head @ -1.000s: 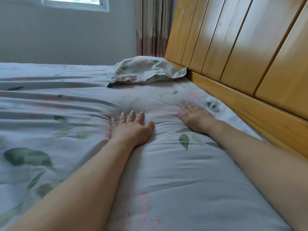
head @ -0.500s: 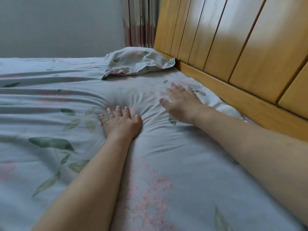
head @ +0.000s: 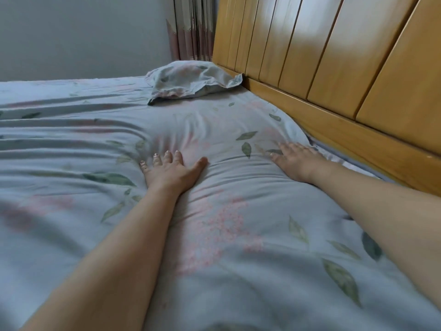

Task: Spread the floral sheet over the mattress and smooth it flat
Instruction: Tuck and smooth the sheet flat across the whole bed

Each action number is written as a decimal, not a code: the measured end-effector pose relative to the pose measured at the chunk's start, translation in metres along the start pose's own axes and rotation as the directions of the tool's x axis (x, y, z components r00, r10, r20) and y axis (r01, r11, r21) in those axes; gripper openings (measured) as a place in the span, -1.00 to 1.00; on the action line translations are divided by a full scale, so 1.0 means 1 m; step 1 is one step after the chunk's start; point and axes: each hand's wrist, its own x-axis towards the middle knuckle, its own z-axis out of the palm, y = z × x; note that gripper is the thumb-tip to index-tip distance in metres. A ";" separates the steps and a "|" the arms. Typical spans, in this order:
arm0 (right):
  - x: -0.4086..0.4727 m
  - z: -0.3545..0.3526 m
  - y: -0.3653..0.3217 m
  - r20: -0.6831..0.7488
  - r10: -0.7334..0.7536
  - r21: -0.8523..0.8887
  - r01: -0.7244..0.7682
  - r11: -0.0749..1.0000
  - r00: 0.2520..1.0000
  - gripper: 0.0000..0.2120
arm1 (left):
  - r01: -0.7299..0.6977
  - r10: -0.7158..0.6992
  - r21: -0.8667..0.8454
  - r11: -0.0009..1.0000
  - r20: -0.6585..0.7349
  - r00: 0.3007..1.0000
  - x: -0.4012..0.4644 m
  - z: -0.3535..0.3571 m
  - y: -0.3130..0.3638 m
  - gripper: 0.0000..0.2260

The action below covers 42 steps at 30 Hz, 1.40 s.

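The floral sheet [head: 226,235] covers the bed across the whole lower part of the frame, with long wrinkles at the left. The left hand [head: 170,172] lies flat on it in the centre, its fingers [head: 167,157] spread and straight. The right hand [head: 298,163] presses the sheet at the centre right, near the wooden headboard [head: 334,68], fingers straight and slightly apart. A pillow [head: 191,80] lies at the upper centre, beside the headboard.
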 end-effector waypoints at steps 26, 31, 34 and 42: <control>-0.145 0.022 -0.052 -0.037 -0.263 0.050 0.265 0.963 0.964 -0.19 | 0.151 -0.151 0.006 0.988 0.070 0.986 -0.213 -0.014 0.005 -0.05; -0.177 0.024 -0.025 -0.027 -0.249 0.048 0.250 0.967 0.968 -0.15 | 0.153 -0.154 0.017 0.988 0.105 0.982 -0.251 -0.016 0.002 -0.02; -0.202 0.025 -0.009 -0.017 -0.223 0.042 0.223 0.974 0.975 -0.17 | 0.150 -0.151 0.017 0.989 0.118 0.982 -0.279 -0.018 0.001 -0.02; -0.275 0.026 0.022 -0.007 -0.139 0.051 0.139 0.989 0.990 -0.16 | 0.155 -0.154 0.007 0.988 0.186 0.971 -0.352 -0.026 0.004 0.05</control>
